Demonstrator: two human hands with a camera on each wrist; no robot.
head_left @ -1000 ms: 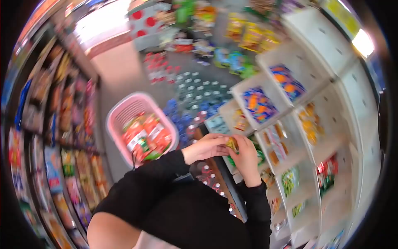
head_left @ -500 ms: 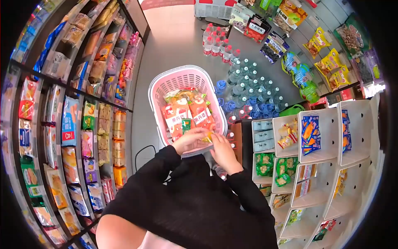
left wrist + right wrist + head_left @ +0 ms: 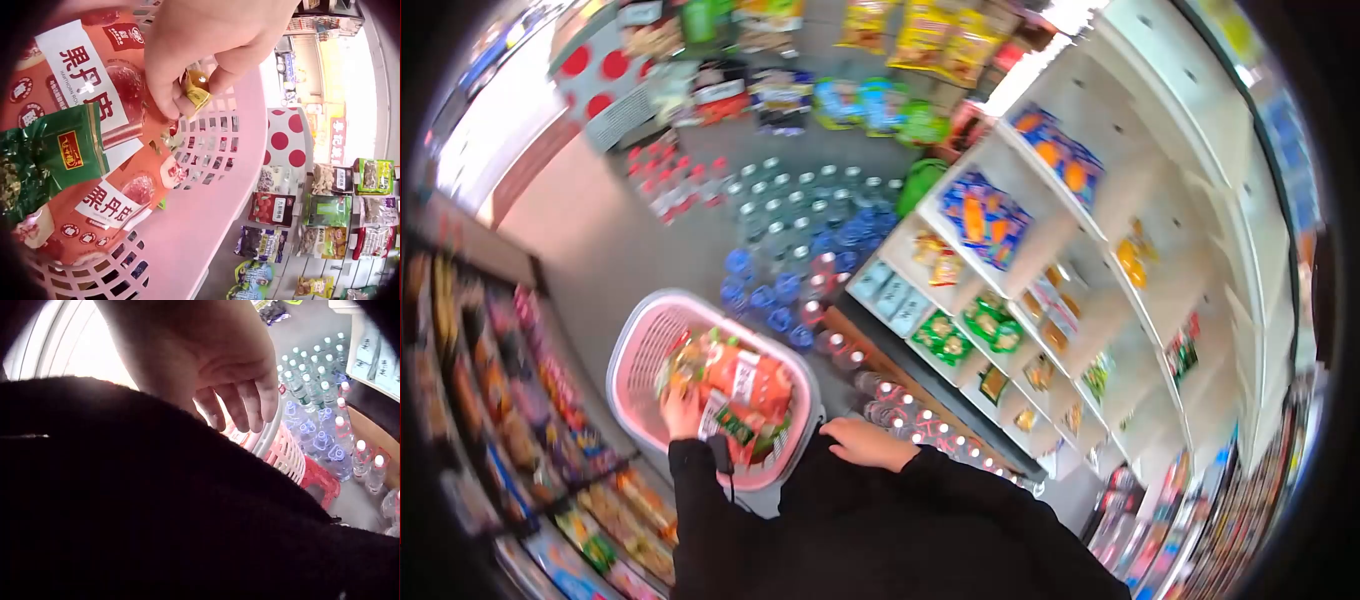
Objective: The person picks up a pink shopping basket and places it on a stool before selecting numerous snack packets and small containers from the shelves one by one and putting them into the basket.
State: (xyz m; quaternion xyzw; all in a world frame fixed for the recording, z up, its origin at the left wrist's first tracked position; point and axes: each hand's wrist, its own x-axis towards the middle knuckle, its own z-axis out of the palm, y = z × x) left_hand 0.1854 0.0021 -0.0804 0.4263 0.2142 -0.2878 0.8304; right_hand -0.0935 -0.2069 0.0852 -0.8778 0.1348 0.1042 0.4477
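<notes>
My left hand point(image 3: 681, 410) reaches inside the pink basket point(image 3: 632, 345). Between thumb and fingers it pinches a small snack in a yellow wrapper point(image 3: 199, 95), close to the basket's slotted wall. Beside that hand lie red-orange packs of fruit leather point(image 3: 81, 81), with a dark green packet point(image 3: 56, 153) on top of them. My right hand point(image 3: 868, 444) hangs near the basket's right rim, holding nothing. The right wrist view shows its fingers point(image 3: 250, 406) loosely bent next to the rim, while a black sleeve point(image 3: 156, 506) covers much of that picture.
Bottles point(image 3: 800, 205) crowd the floor beyond the basket. To the right rises a rack of white bins point(image 3: 1040, 240) with small snacks. Packed shelves point(image 3: 520, 380) run along the left. A red stool point(image 3: 322, 481) shows below the basket.
Both hands were together around the small yellow snack, first by the bins, then over the basket's near edge. Now they are apart, the left inside the basket with it. The head view has turned.
</notes>
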